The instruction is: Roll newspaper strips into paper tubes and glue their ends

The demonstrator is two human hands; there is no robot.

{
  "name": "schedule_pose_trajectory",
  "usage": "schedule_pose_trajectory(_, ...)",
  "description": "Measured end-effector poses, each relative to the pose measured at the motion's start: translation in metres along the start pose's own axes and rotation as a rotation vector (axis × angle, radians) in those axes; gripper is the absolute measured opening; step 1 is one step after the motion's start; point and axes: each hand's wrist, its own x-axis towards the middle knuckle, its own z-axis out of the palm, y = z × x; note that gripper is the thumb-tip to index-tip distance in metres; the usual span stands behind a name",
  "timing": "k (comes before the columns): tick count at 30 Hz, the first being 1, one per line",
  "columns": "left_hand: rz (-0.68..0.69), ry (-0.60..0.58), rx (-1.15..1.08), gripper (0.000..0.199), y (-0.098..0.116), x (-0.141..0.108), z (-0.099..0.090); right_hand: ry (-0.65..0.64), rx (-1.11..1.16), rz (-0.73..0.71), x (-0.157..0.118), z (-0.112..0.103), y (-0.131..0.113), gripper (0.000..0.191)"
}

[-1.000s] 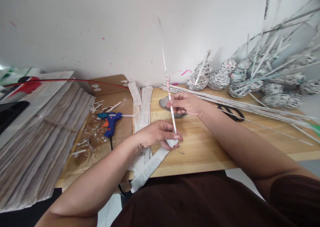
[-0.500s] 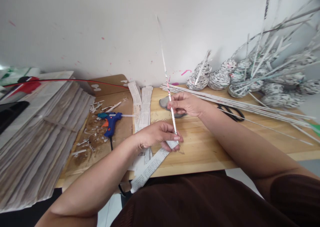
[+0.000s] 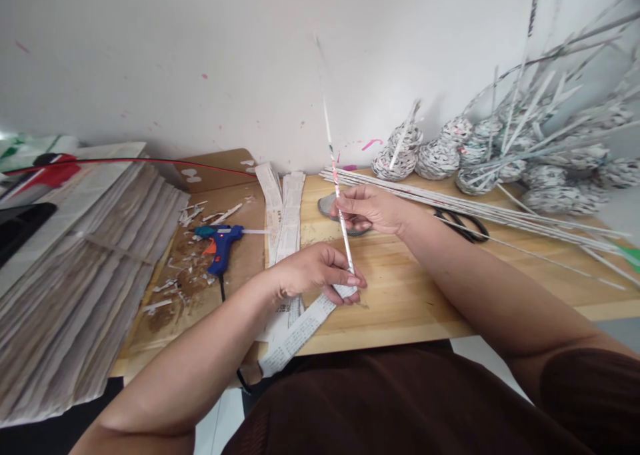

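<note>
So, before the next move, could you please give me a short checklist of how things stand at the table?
1. Left hand pinching the paper strip at the lower end of the paper tube: ok.
2. Right hand holding the paper tube higher up: ok.
3. Paper strip lying wholly on the table: not ok; its tail hangs past the near edge.
4. Glue gun clear of both hands: ok; it lies on the brown board, to the left.
5. Glue gun switched off and cool: cannot tell.
6. Scissors fully in sight: not ok; the right forearm partly covers them.
</note>
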Motion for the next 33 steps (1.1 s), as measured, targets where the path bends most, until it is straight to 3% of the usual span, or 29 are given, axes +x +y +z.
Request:
schedule_pose_trajectory(3, -0.009, 0.002, 0.004, 0.031, -0.0001, 0.0002, 0.0002, -0.034, 0.008, 0.013, -0.0004, 0.0002, -0.0003, 0.033)
schedule_pose_trajectory(11, -0.014, -0.001, 0.004, 0.028, 0.0016, -0.0009, 0.0013, 0.041, -0.026, -0.028, 0.0037, 0.0011, 0.0060, 0.031)
schedule_pose_trajectory(19, -0.008, 0.024, 0.006, 0.027, 0.0023, -0.0020, 0.0037, 0.016, 0.034, -0.043, 0.0008, 0.0013, 0.0014, 0.034)
schedule_pose_trajectory(25, 0.021, -0.001, 0.006, 0.026, -0.0020, -0.0004, 0.0020, -0.115, 0.051, 0.016, -0.0027, -0.0002, -0.0011, 0.031)
schedule_pose_trajectory(33, 0.002, 0.000, -0.013, 0.025, -0.0007, -0.0006, 0.0027, -0.084, 0.047, 0.005, 0.0021, -0.0005, 0.0044, 0.030)
